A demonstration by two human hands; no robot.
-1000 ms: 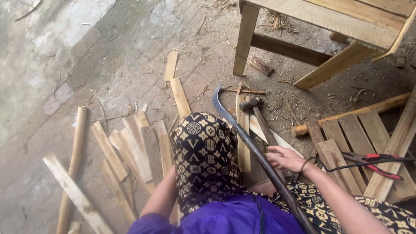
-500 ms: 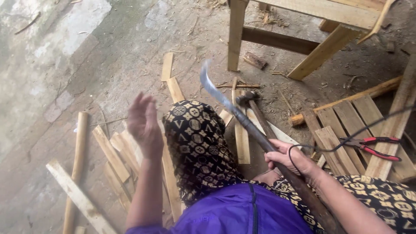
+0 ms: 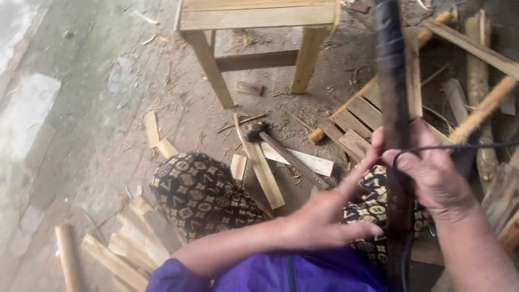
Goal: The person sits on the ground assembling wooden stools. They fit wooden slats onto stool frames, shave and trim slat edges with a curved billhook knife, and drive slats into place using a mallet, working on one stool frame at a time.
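Right hand (image 3: 432, 176) clenched around dark long blade (image 3: 393, 124), held upright over lap | left hand (image 3: 324, 219) open, fingertips touching blade's lower part | hammer (image 3: 286, 154) on floor among wood strips (image 3: 259, 162), near wooden stool (image 3: 254, 32)

Dark blade (image 3: 390, 81) top past upper edge, motion-blurred.

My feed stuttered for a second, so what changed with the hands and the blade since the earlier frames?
The long dark blade swung up from a slant over the lap to nearly upright, close to the camera. The right hand keeps its grip on it. The left hand, raised and open over the wood strips half a second ago, came across and now touches the tool just below the right. The hammer and stool stayed put.
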